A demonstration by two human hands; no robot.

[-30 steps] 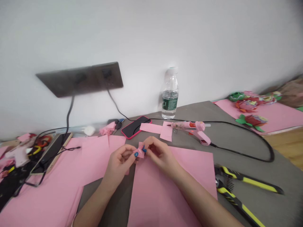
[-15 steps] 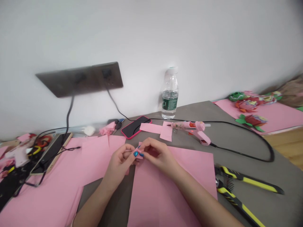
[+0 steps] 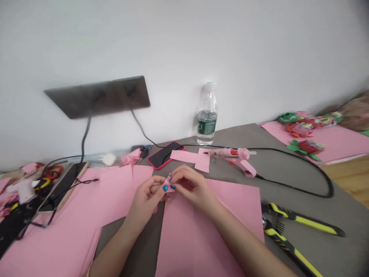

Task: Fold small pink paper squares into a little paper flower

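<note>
Between the fingertips of both hands is a small piece of pink paper (image 3: 170, 184), partly covered by the fingers. My left hand (image 3: 148, 194) pinches it from the left with the thumb on top. From the right, my right hand (image 3: 190, 188) grips the same piece between thumb and fingers. Both hands are over the near edge of a large pink paper sheet (image 3: 198, 231). Beyond them lie pink paper strips (image 3: 186, 156) and a pink glue gun (image 3: 230, 153), its nozzle over one strip.
A pink-cased phone (image 3: 165, 154) and a water bottle (image 3: 206, 115) stand along the wall side. Yellow-black pliers (image 3: 291, 250) lie at right, paper flowers (image 3: 307, 148) farther back. More pink sheets (image 3: 66, 227), another phone (image 3: 62, 188) and cables are at left. The glue gun's cord (image 3: 311, 196) loops right.
My right fingers have shifted slightly upward on the pink paper, and a little more of it shows between the hands. The surrounding things have stayed in place.
</note>
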